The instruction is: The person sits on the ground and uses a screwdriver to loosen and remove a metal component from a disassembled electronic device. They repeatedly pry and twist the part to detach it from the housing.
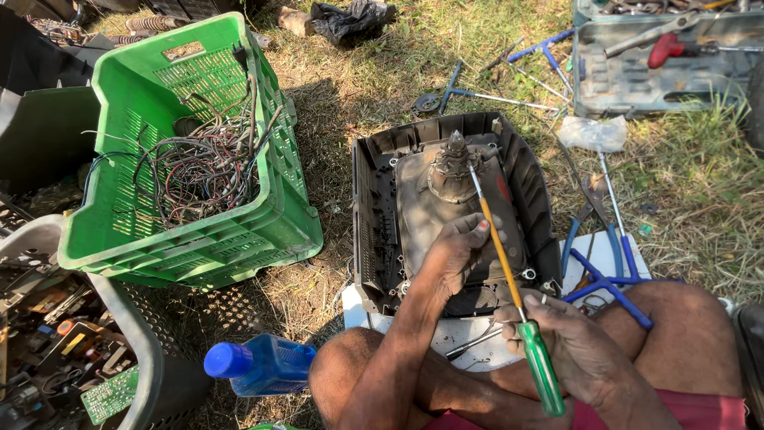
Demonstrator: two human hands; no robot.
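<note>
Screwdriver [509, 271] tip hidden behind tube neck [454, 163].

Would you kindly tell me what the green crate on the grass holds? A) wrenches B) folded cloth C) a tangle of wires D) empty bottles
C: the green crate is filled with a tangle of wires, dark and coloured strands looped together, with no bottles, cloth or wrenches showing inside it.
</note>
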